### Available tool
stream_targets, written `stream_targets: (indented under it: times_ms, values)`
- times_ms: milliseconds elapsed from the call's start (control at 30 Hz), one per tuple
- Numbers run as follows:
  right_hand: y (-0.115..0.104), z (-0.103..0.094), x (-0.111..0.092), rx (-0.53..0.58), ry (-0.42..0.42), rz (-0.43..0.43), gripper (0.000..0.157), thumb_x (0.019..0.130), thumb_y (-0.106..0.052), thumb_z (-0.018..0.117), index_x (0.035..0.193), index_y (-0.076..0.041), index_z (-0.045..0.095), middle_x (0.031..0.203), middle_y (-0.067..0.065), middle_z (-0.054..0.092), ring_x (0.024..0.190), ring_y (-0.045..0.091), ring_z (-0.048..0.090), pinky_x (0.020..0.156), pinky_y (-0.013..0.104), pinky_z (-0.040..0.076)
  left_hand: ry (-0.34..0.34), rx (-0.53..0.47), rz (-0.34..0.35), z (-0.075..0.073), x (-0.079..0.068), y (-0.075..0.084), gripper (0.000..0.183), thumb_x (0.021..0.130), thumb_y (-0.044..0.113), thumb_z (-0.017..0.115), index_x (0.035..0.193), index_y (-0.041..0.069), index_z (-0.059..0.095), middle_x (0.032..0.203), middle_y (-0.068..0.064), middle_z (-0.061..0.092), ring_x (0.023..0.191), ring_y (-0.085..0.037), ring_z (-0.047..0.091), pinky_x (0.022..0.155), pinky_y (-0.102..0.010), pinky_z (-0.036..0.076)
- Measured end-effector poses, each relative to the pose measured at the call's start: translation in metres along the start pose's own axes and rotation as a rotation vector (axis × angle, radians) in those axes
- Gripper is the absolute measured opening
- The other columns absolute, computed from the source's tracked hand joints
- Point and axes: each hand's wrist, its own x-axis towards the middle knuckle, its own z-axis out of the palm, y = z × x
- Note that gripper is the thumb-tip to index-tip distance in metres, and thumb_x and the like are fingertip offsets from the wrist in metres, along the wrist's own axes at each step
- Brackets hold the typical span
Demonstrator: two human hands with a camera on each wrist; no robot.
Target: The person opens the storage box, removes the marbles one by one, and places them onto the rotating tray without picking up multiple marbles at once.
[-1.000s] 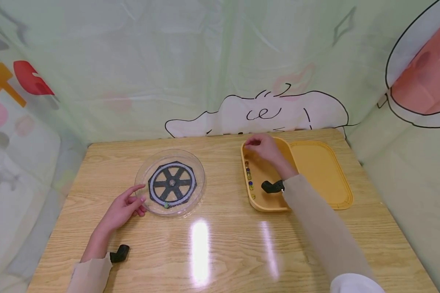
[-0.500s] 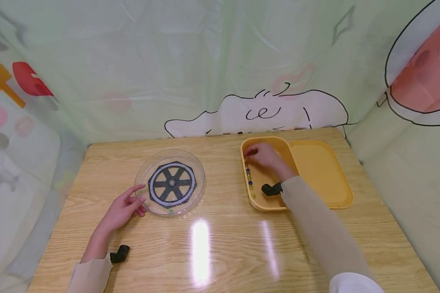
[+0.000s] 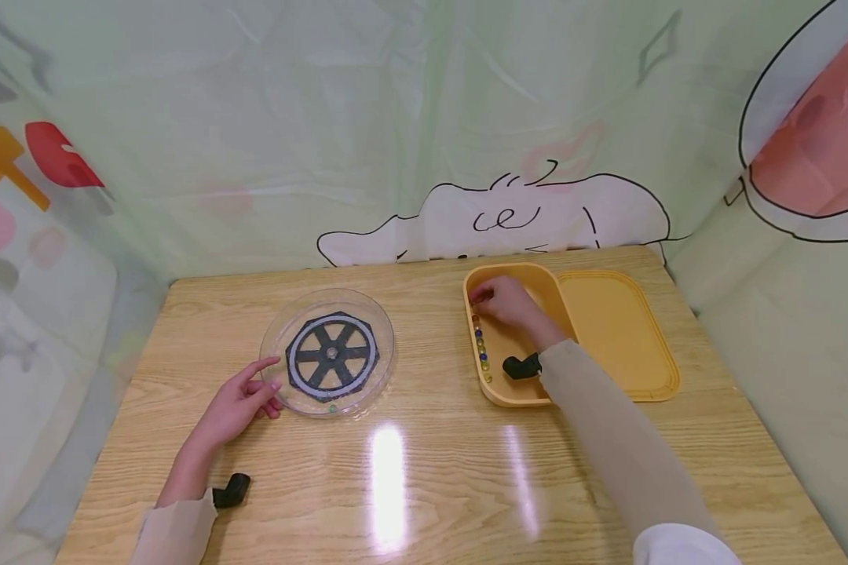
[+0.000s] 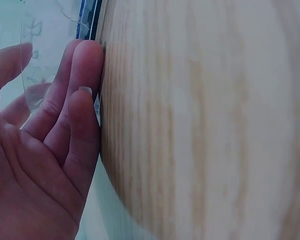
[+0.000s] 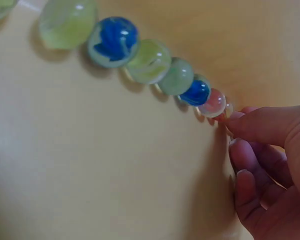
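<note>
In the head view my left hand rests at the left rim of a clear round dish, its fingers fairly straight and touching the edge. Under or in the dish shows a black spoked wheel shape; a small green marble lies near the front rim. Inside a yellow-orange box, my right hand pinches at the far end of a row of glass marbles. The right wrist view shows a blue marble, a pink marble and several others; the pinched marble is mostly hidden by the fingertips.
A flat yellow lid lies against the right of the box. The wooden table runs up to a printed cloth behind and at both sides. Dark wrist mounts stick out below the sleeves.
My right hand has come down from the box's far left rim to the far end of the marbles. In the dish the green marble has shifted right and nearer the front rim. My left hand stays put.
</note>
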Motion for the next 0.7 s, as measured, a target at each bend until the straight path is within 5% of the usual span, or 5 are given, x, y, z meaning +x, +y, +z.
stream_targets:
  times_ms: [467, 700]
  values:
    - [-0.007, -0.021, -0.006, 0.064, 0.015, 0.008, 0.015, 0.088, -0.013, 0.063, 0.102, -0.013, 0.068, 0.097, 0.003, 0.066, 0.083, 0.021, 0.056, 0.072, 0.033, 0.048, -0.004, -0.015, -0.014, 0.0, -0.001, 0.003, 0.05, 0.095, 0.025, 0.055, 0.14, 0.015, 0.037, 0.083, -0.016, 0.066, 0.068, -0.029, 0.065, 0.066, -0.033, 0.054]
    - [-0.03, -0.033, -0.014, 0.149, 0.085, -0.017, 0.017, 0.087, -0.016, 0.067, 0.103, -0.01, 0.069, 0.098, 0.004, 0.066, 0.089, 0.022, 0.056, 0.081, 0.036, 0.046, -0.007, -0.014, 0.0, 0.001, 0.0, 0.002, 0.051, 0.095, 0.025, 0.055, 0.141, 0.012, 0.036, 0.082, -0.017, 0.066, 0.068, -0.03, 0.065, 0.065, -0.033, 0.054]
